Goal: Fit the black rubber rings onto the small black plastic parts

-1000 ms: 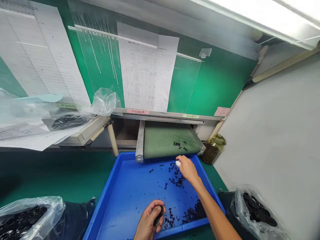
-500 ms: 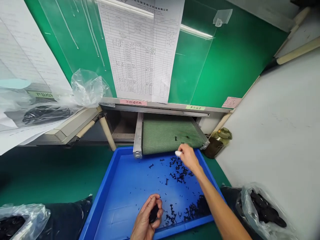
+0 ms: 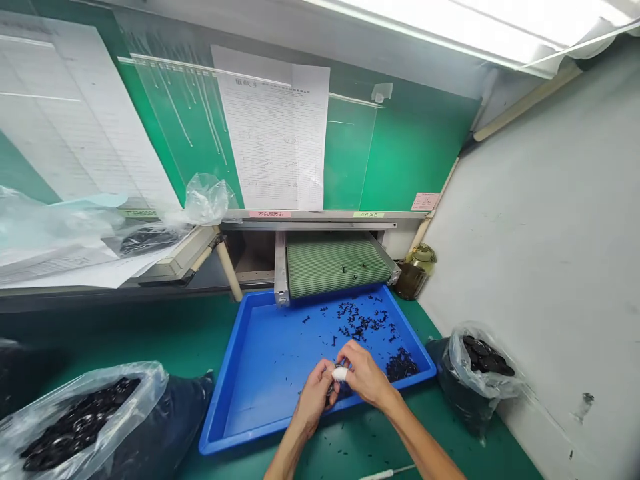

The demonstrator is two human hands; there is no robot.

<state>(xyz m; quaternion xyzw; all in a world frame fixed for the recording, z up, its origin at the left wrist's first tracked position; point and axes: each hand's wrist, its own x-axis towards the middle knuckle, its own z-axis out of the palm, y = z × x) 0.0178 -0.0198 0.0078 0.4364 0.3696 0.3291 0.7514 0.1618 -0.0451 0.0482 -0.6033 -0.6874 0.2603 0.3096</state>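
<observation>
Over the front part of a blue tray [image 3: 260, 357], my two hands meet. My left hand [image 3: 311, 399] is closed around a dark, rounded black part [image 3: 330, 392], mostly covered by the fingers. Bent inward, the fingers of my right hand [image 3: 367, 375] pinch at the near side of that part. A white cover [image 3: 340, 374] wraps one digit of the right hand. Small black runner-like scraps [image 3: 361, 325] lie scattered across the tray, and a denser black pile [image 3: 401, 365] fills its right front corner.
Behind the tray, a green ribbed conveyor belt [image 3: 325, 263] carries a few black scraps. Open bags of black pieces stand left [image 3: 80, 420] and right [image 3: 483, 357]. A jug [image 3: 415, 273] is beside the belt's right side. A white-handled tool [image 3: 380, 475] lies at the front edge.
My right hand has come down from the belt's front edge to meet my left hand at the black part. The camera view has tilted upward and shifted.
</observation>
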